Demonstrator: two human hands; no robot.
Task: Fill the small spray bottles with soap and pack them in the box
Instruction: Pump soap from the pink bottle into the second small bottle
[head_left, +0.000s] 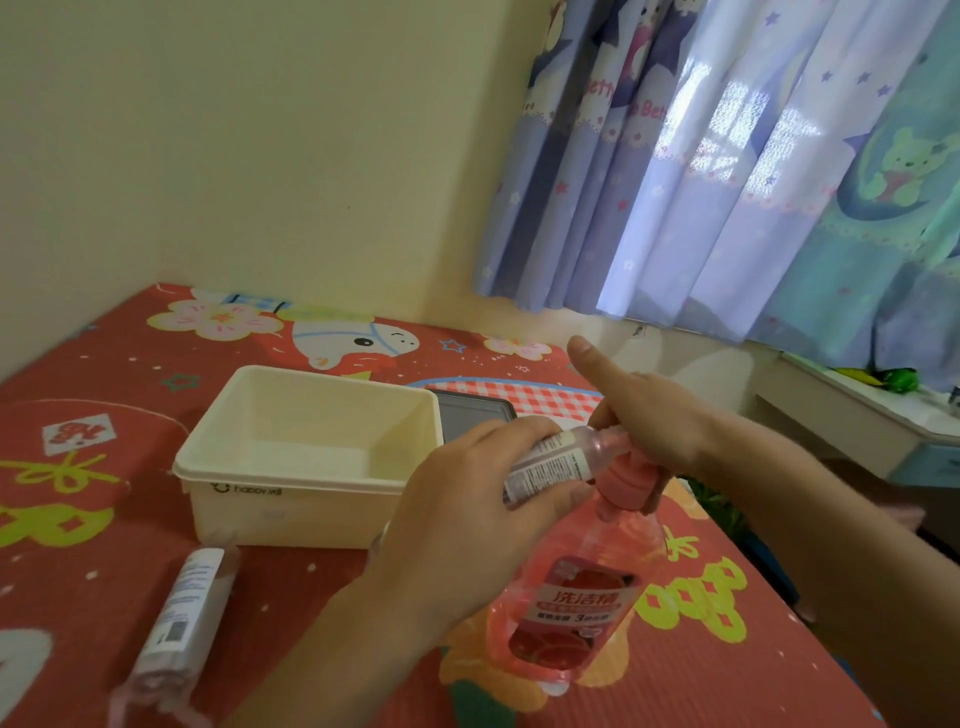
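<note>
My left hand (467, 499) grips a small clear spray bottle (550, 462) with a white label, tilted so its mouth meets the pump nozzle of a large pink soap bottle (576, 597). That soap bottle stands on the red mat. My right hand (649, 410) is on its pink pump head (628, 483), fingers curled over it and thumb sticking up. A second small spray bottle (182, 623) lies on its side at the lower left. The cream plastic box (291, 499) stands open and empty behind my left hand.
A red patterned mat (104, 395) covers the surface, which ends at the right edge near a white desk (857, 410). A dark grey lid (475, 415) lies behind the box. Walls and a curtain close off the back.
</note>
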